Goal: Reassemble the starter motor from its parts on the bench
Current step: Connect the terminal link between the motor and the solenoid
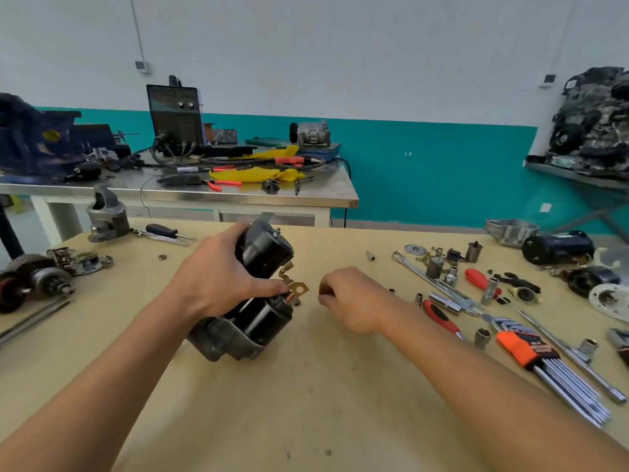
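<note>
1. The starter motor (265, 250) sits in the middle of the tan table (306, 403). It has two black round parts, one above the other. Its grey metal end rests on the table on the side close to the person.
2. A small brass tab (299, 288) sticks out on the right side of the motor, between the two black parts.
3. The left hand (218, 277) wraps round the upper black part and holds it tight. Its thumb reaches down to just beside the brass tab.
4. The right hand (350, 301) is just to the right of the motor, near the tab but not touching it. Its fingers are curled in. I cannot tell if it holds some small thing.
5. The two hands are apart, with the brass tab between them.
6. Tools lie on the table to the right of the right hand:
   - a red-handled screwdriver (440, 316)
   - a set of hex keys (524, 349) in an orange holder
   - a long silver wrench (418, 270)
   - a small socket (481, 337) standing up
7. Further right, near the far edge, lies another black motor body (558, 247).
8. On the left, a grey metal housing (107, 216) stands up at the far edge. A rusty round rotor (34, 277) lies at the left edge.
9. Behind all this is a shiny metal bench (238, 195). On it stand a dark machine (177, 114) with knobs and a yellow cloth (255, 173).
</note>
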Motion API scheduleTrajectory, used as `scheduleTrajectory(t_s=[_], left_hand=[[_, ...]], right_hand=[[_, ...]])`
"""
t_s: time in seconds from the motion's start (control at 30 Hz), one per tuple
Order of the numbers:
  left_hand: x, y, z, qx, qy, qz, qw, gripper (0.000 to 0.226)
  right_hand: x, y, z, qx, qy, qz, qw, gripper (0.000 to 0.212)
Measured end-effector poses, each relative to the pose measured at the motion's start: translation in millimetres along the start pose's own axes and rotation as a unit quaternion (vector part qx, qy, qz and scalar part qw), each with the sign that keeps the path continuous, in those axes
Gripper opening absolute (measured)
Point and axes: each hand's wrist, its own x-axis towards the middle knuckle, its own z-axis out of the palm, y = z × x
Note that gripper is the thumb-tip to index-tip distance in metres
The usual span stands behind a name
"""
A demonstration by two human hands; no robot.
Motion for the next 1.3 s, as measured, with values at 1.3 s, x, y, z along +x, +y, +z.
scheduleTrajectory(t_s=[1.3], left_hand=[[-13.2,1.7,12.2,0.064,0.135,0.071,0.986,0.069]], right_hand=[[-45.0,-53.0,-4.3,0.132,0.104,-0.032,0.985,0.063]])
